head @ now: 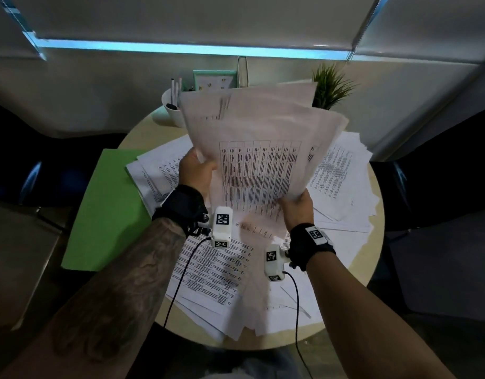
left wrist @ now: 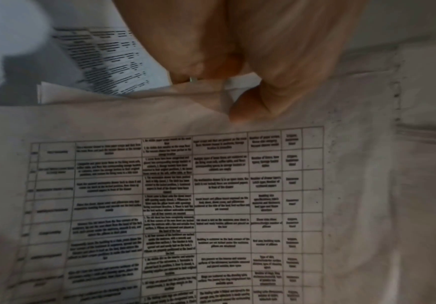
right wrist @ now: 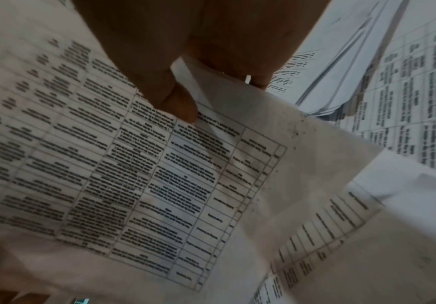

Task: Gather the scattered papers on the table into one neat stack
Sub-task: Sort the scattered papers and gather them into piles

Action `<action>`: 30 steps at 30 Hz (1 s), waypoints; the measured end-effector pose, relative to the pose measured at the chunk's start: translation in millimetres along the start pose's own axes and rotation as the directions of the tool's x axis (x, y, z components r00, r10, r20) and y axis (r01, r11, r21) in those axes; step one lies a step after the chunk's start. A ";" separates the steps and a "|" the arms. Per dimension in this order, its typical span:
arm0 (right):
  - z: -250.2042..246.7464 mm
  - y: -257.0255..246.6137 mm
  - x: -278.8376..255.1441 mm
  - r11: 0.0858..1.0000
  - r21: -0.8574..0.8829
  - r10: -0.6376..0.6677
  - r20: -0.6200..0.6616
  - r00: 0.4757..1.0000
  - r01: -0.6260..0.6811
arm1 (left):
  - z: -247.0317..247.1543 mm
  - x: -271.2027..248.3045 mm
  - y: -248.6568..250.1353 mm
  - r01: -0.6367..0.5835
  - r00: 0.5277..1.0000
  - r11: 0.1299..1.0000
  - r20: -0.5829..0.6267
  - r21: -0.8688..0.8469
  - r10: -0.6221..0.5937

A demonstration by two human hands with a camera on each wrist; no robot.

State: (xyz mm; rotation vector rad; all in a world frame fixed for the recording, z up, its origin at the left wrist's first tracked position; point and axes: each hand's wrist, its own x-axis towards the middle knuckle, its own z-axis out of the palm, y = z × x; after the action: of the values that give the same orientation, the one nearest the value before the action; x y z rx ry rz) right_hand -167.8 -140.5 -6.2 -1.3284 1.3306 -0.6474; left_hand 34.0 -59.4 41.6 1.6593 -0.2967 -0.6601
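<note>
**Loose sheets lifted clear as table sorting gets under way**

A person holds a sheaf of printed papers (head: 260, 149) above a round table (head: 372, 203), the left hand (head: 197, 170) pinching its left edge and the right hand (head: 297, 206) gripping its near right corner. Both thumbs lie on the printed face with the fingers curled behind, as the left wrist view shows of the left thumb (left wrist: 248, 109) and the right wrist view of the right thumb (right wrist: 177, 102). The sheets fan apart at their far edges and are not yet squared, which suggests the two-sided hold is meant to keep them together while they are aligned. Raising them off the table probably keeps the bundle free of the pages below. Many scattered papers (head: 342, 181) remain spread over the tabletop, overlapping at odd angles on the right, the left and the near side, so the gathering looks far from finished. A green folder (head: 107, 209) overhangs the table's left edge. At the far side stand a white cup of pens (head: 173, 110) and a small potted plant (head: 330, 87).
</note>
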 end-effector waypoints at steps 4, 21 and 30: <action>4.5 -4.5 1.6 0.993 0.112 -0.031 -0.051 0.998 0.037 | -0.7 -5.9 11.9 -0.093 0.994 0.995 -0.053 -0.033 0.092; -12.6 4.8 24.1 0.990 -0.113 -0.071 0.110 0.991 0.083 | 21.3 37.5 9.8 -0.057 0.997 0.979 0.069 0.197 0.044; -97.0 56.3 74.9 0.964 -0.164 0.170 -0.216 0.961 -0.208 | 8.8 13.0 -80.4 -0.209 0.873 0.383 0.348 0.900 -0.341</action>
State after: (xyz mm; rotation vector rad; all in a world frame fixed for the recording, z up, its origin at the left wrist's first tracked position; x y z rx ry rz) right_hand -258.8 -226.8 -55.8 -1.2867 1.6945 -0.5457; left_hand 25.8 -57.2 -39.9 2.5890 -1.1727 -1.1014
